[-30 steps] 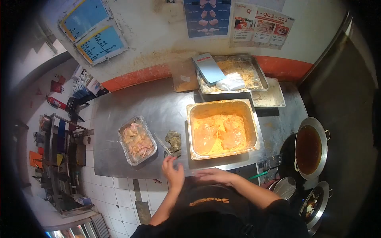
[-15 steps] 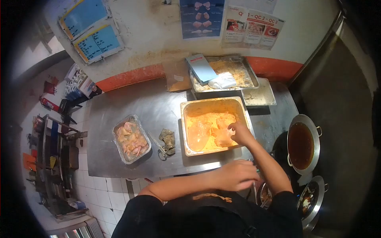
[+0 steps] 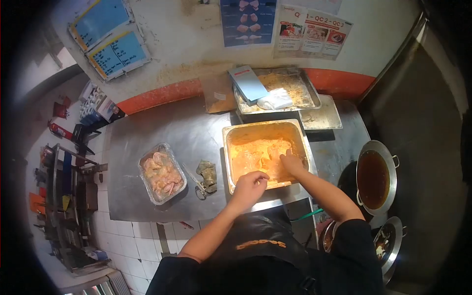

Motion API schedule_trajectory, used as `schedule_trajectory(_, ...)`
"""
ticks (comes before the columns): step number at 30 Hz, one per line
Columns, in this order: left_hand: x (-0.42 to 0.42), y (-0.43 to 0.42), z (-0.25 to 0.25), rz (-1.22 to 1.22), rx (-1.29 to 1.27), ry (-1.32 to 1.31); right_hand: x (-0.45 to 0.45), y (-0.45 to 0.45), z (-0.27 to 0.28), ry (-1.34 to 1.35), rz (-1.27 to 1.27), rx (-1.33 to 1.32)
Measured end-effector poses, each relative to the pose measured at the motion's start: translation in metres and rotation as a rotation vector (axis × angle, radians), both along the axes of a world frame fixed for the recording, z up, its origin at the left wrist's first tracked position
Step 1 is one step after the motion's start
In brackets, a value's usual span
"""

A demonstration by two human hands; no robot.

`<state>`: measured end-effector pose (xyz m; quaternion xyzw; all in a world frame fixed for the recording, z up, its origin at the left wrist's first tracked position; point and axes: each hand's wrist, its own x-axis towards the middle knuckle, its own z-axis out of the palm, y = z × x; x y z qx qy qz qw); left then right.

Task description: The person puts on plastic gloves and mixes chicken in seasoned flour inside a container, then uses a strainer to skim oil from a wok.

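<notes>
Orange marinade or coating fills a deep metal tray (image 3: pixel 301 132), in which pieces of raw chicken (image 3: pixel 246 161) lie side by side. My left hand (image 3: pixel 250 187) is over the tray's near edge, its fingers curled together by the left piece; anything between them is too small to make out. At the right piece, my right hand (image 3: pixel 292 163) reaches down into the tray, with its fingertips hidden against the meat. Left of them stands a clear-lined container (image 3: pixel 162 175) of raw chicken. A crumpled dark cloth (image 3: pixel 207 176) and scissors (image 3: pixel 200 191) lie between the two containers.
Behind the deep tray, a shallow crumb-covered tray (image 3: pixel 310 93) holds a blue box (image 3: pixel 249 83) and a white bundle (image 3: pixel 275 100). A wide pan (image 3: pixel 376 179) of brown liquid stands at the right, with another pan (image 3: pixel 391 243) nearer. Shelving (image 3: pixel 64 196) is at the far left.
Both hands have come to the deep tray. My left hand has swung from in front of my body to the tray's near edge, and my right hand has dropped onto the right piece.
</notes>
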<state>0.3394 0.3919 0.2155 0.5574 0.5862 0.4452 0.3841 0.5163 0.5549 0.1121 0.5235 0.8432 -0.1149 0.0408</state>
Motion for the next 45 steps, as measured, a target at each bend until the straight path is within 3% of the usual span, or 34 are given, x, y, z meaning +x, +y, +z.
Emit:
schedule_trajectory(3, -0.008, 0.006, -0.006, 0.088, -0.077, -0.075, 0.004, 0.017, -0.018, 0.009, 0.012, 0.087)
schedule_trajectory(4, -0.008, 0.009, -0.005, 0.088, -0.076, -0.075, 0.000, 0.015, 0.000, 0.009, 0.012, 0.087)
schedule_trajectory(6, -0.008, 0.017, -0.005, 0.147, -0.104, -0.021, -0.006, 0.013, 0.034, 0.277, -0.017, 0.035)
schedule_trajectory(7, -0.006, 0.021, -0.006, 0.145, -0.102, -0.022, -0.008, 0.016, 0.038, 0.276, -0.018, 0.037)
schedule_trajectory(9, 0.003, 0.032, -0.014, 0.138, -0.146, 0.163, -0.008, 0.021, 0.044, 0.568, -0.066, 0.125)
schedule_trajectory(13, 0.032, 0.066, -0.057, 0.320, -0.006, 0.239, -0.011, 0.018, 0.065, 0.739, -0.131, 0.079)
schedule_trajectory(14, 0.036, 0.081, -0.078, 0.377, -0.075, 0.083, -0.010, 0.016, 0.067, 0.789, -0.155, 0.058)
schedule_trajectory(16, 0.038, 0.096, -0.073, 0.424, -0.144, -0.074, -0.005, 0.012, 0.064, 0.838, -0.186, 0.041)
schedule_trajectory(18, 0.039, 0.105, -0.066, 0.527, -0.270, -0.415, 0.002, 0.010, 0.055, 0.905, -0.291, -0.048)
schedule_trajectory(19, 0.040, 0.108, -0.071, 0.519, -0.271, -0.414, 0.003, 0.001, 0.065, 0.904, -0.288, 0.043)
schedule_trajectory(20, 0.039, 0.110, -0.077, 0.532, -0.147, -0.242, 0.001, -0.010, 0.074, 0.905, -0.293, 0.047)
schedule_trajectory(21, 0.039, 0.114, -0.080, 0.543, -0.021, -0.070, -0.003, -0.023, 0.085, 0.938, -0.331, 0.291)
schedule_trajectory(22, 0.040, 0.116, -0.071, 0.541, -0.018, -0.069, -0.007, -0.033, 0.091, 0.962, -0.366, 0.536)
schedule_trajectory(23, 0.042, 0.115, -0.062, 0.502, -0.002, -0.074, -0.007, -0.044, 0.090, 1.012, -0.369, 0.125)
schedule_trajectory(24, 0.044, 0.112, -0.053, 0.462, 0.010, -0.078, -0.008, -0.044, 0.074, 1.012, -0.374, 0.122)
schedule_trajectory(26, 0.046, 0.105, -0.043, 0.410, 0.053, -0.014, -0.011, -0.038, 0.026, 1.201, -0.465, -0.591)
schedule_trajectory(27, 0.046, 0.104, -0.038, 0.363, 0.108, 0.045, -0.013, -0.037, 0.020, 1.208, -0.472, -0.590)
schedule_trajectory(29, 0.047, 0.098, -0.032, 0.303, 0.177, 0.153, -0.018, -0.027, 0.011, 1.619, -0.576, -0.880)
schedule_trajectory(30, 0.048, 0.093, -0.030, 0.251, 0.236, 0.256, -0.022, -0.025, 0.011, 1.618, -0.572, -0.883)
schedule_trajectory(32, 0.054, 0.086, -0.027, 0.215, 0.257, 0.258, -0.030, -0.022, 0.011, 1.789, -0.824, -0.555)
schedule_trajectory(33, 0.057, 0.084, -0.027, 0.175, 0.280, 0.258, -0.032, -0.021, 0.012, 1.788, -0.818, -0.562)
schedule_trajectory(37, 0.067, 0.081, -0.031, 0.199, 0.362, 0.238, -0.034, -0.020, 0.016, 1.885, -0.810, -0.646)
schedule_trajectory(39, 0.064, 0.081, -0.037, 0.198, 0.345, 0.285, -0.032, -0.022, 0.021, 2.003, -0.796, -1.029)
schedule_trajectory(43, 0.064, 0.073, -0.038, 0.156, 0.258, 0.407, -0.031, -0.021, 0.019, 2.017, -0.657, -1.170)
schedule_trajectory(45, 0.065, 0.073, -0.043, 0.104, 0.323, 0.381, -0.035, -0.016, 0.018, 1.773, -0.733, -0.627)
